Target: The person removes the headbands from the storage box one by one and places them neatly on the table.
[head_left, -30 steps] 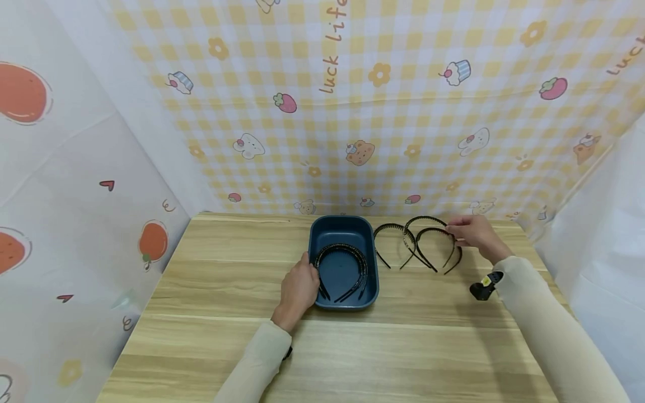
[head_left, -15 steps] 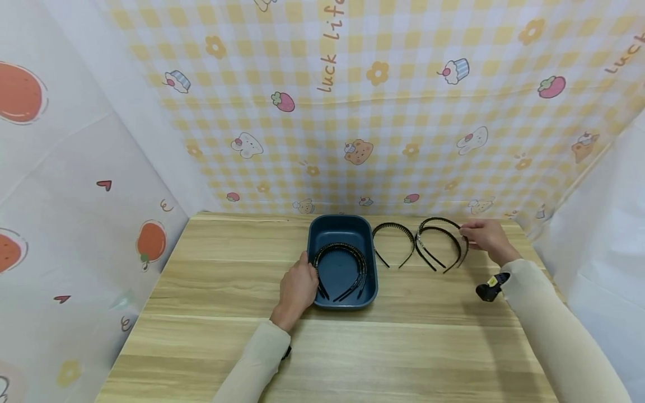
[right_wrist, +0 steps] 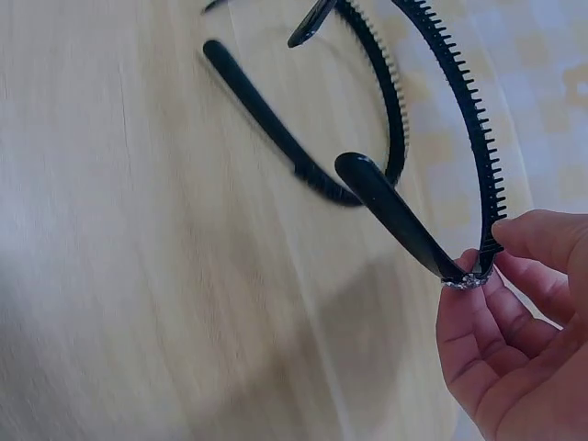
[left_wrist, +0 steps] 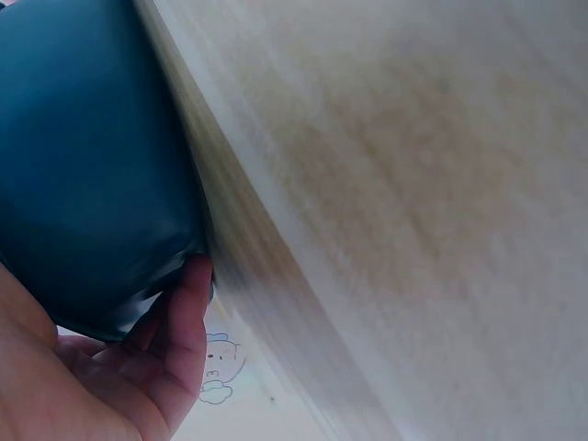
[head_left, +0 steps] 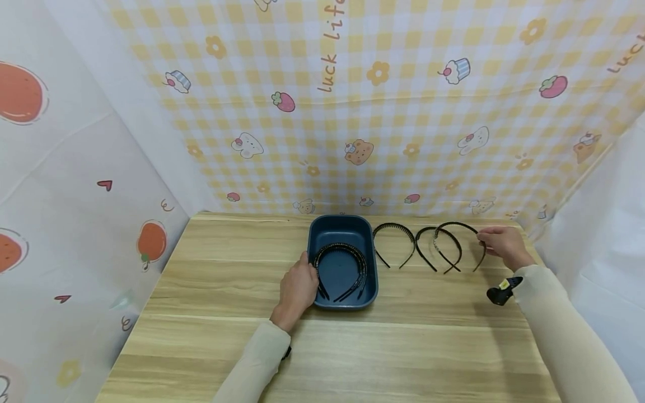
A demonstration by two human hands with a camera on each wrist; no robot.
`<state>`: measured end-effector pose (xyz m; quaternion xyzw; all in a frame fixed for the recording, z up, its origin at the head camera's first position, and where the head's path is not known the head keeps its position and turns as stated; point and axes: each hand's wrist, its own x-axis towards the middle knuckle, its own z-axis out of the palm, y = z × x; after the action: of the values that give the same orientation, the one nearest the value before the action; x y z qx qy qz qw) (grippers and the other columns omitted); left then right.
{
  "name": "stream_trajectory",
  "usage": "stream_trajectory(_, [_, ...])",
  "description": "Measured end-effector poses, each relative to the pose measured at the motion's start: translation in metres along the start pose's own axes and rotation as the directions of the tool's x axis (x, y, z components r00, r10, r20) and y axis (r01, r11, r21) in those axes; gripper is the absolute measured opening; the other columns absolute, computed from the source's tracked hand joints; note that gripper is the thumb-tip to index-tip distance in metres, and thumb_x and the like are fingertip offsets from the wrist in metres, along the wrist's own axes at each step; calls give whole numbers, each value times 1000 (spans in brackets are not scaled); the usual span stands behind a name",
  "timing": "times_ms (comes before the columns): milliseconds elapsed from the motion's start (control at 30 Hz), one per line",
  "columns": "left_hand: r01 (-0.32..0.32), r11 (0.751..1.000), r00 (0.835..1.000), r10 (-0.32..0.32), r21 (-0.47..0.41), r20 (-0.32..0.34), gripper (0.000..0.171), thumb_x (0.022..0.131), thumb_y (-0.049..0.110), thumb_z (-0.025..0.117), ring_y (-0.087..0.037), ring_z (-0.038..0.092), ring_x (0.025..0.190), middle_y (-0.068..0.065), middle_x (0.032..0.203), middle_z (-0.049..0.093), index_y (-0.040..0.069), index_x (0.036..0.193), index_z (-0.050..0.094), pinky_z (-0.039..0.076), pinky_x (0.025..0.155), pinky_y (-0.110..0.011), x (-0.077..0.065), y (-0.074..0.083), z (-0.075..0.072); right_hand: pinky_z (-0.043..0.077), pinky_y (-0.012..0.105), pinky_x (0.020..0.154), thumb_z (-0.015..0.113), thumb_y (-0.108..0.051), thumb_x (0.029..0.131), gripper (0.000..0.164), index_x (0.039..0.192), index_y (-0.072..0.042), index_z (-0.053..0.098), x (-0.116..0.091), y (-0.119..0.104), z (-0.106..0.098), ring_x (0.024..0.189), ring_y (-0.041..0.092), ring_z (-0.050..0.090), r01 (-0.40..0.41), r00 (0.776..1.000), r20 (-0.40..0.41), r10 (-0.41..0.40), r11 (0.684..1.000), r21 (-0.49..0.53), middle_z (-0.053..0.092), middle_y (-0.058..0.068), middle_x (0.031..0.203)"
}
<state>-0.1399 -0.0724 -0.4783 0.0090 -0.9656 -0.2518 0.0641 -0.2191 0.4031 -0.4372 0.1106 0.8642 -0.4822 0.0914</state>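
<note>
The headband point(right_wrist: 477, 138) is above the table's point(head_left: 403, 352) right part, pinched between thumb and fingers of the right hand point(head_left: 506, 246), overlapping another headband point(right_wrist: 253, 106) in the head view. The left hand point(head_left: 298, 285) grips the blue bin point(head_left: 342, 228) holding more headbands point(head_left: 341, 247).

Pale wood-grain tabletop point(head_left: 413, 347) carries three things toward its far edge

The grain runs left to right in tan and yellowish bands. A dark blue, round-cornered rectangular tray point(head_left: 342, 227) stands flat at the far middle, its long sides running far to near. Just right of it lies a slim black arched headband with comb teeth point(head_left: 395, 225), arch far, ends near. A second glossy black toothed headband, curved and plastic-looking point(head_left: 426, 259), lies farther right, facing likewise; whether the two bands touch cannot be told.
</note>
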Motion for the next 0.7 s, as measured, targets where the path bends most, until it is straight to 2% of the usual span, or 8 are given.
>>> stream_trajectory(133, [-2, 1000, 1000, 2, 5, -1, 40, 93, 19, 41, -19, 55, 56, -11, 91, 63, 2, 130, 44, 40, 44, -31, 0, 0, 0, 51, 31, 71, 53, -22, 90, 47, 122, 11, 46, 0, 9, -7, 74, 3, 60, -11, 1000, -18, 11, 1000, 15, 58, -15, 76])
stream_trajectory(400, [1, 1000, 1000, -1, 10, -12, 40, 93, 18, 41, -19, 55, 55, -12, 92, 63, 2, 130, 44, 40, 43, -30, 0, 1, 0, 52, 28, 66, 54, -19, 89, 47, 121, 14, 45, 1, 20, -21, 72, 3, 61, -32, 999, -37, 35, 997, 65, 60, -15, 74])
stream_trajectory(500, [-1, 1000, 1000, 1, 7, -13, 40, 93, 18, 41, -18, 55, 55, -11, 90, 63, 2, 129, 44, 39, 43, -30, 0, 1, 0, 52, 27, 64, 55, -18, 88, 42, 116, 13, 49, 1, 25, -27, 70, 4, 61, -46, 998, -47, 49, 996, 78, 60, -15, 72])
stream_trajectory(567, [-3, 1000, 1000, 3, 5, -15, 39, 93, 17, 42, -18, 55, 55, -11, 89, 62, 2, 129, 45, 39, 42, -30, 0, 1, 0, 51, 27, 64, 56, -16, 87, 32, 109, 8, 56, 1, 28, -30, 68, 4, 60, -59, 996, -60, 65, 994, 94, 60, -15, 71])
stream_trajectory(700, [-4, 1000, 1000, 4, 2, -19, 39, 93, 17, 42, -19, 55, 55, -12, 90, 63, 2, 129, 45, 39, 42, -31, 0, 1, -1, 51, 27, 62, 59, -14, 85, 8, 85, -13, 67, 1, 36, -36, 66, 4, 60, -90, 992, -75, 103, 982, 164, 61, -15, 69])
